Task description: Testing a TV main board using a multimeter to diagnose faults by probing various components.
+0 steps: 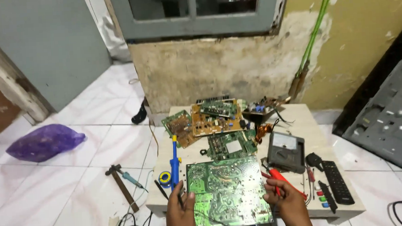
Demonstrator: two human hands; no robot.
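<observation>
A large green circuit board point(227, 189) lies solder side up at the near edge of a small white table point(302, 121). My left hand point(180, 212) rests on the board's left edge and holds a blue-handled soldering iron point(174, 165), whose handle points away from me. My right hand point(289, 203) sits at the board's right edge with its fingers around a red-handled tool point(284, 179), touching the board. A small roll of solder point(165, 178) lies just left of the iron.
More circuit boards point(213, 119) are stacked at the table's back. A grey multimeter point(285, 150) and black remotes point(337, 181) lie to the right. On the tiled floor are a hammer point(122, 186), a purple bag point(44, 142) and cables point(129, 224). A dark panel point(389, 117) leans at right.
</observation>
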